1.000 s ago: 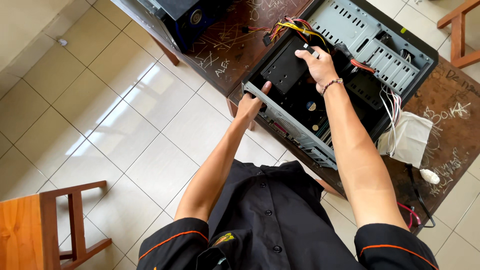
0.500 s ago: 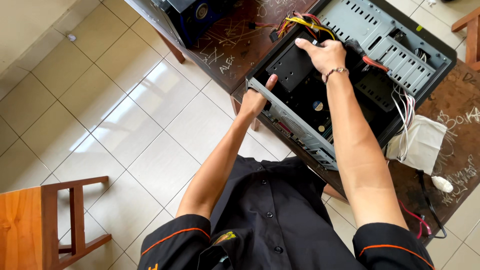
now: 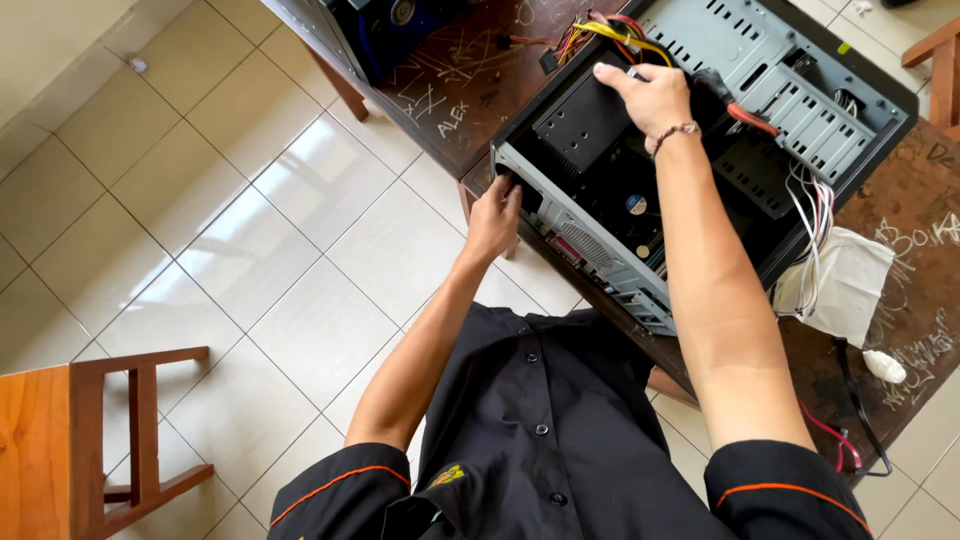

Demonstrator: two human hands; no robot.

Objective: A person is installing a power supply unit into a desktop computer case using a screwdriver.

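An open computer case (image 3: 700,150) lies on its side on a dark, scribbled counter (image 3: 450,90). The left hand (image 3: 492,222) grips the case's rear corner at the counter edge. The right hand (image 3: 650,95) rests inside on the black power supply (image 3: 585,125), fingers beside a bundle of yellow, red and black wires (image 3: 610,30). A white cloth (image 3: 840,285) lies beside the case. A wooden chair (image 3: 90,440) stands on the tiled floor (image 3: 200,230).

Both bare arms reach up toward the upper middle of the frame. The left hand (image 3: 492,220) sits lower, fingers curled in a grip. The right hand (image 3: 648,95) is higher, palm down, fingers bent forward.
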